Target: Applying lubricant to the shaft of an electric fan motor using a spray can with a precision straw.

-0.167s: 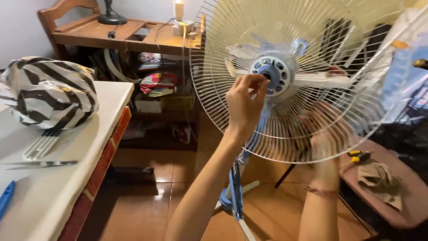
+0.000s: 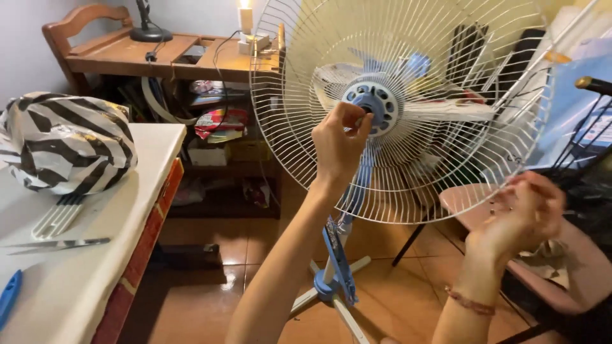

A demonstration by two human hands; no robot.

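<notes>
Orange floor tiles (image 2: 210,280) and a cluttered wooden shelf (image 2: 159,54) fill the background. Centre frame stands a pedestal fan (image 2: 395,114) with a white wire grille and blue hub (image 2: 373,105). The left hand (image 2: 338,143) reaches up to that hub, fingers pinched together on its middle. At lower right the right hand (image 2: 519,216) hangs blurred near the grille's rim — I cannot tell whether its fingers grip anything. Left of frame, a white tabletop (image 2: 95,267) carries a zebra-striped bag (image 2: 64,140), a white fork (image 2: 57,216) and a knife (image 2: 57,244).
</notes>
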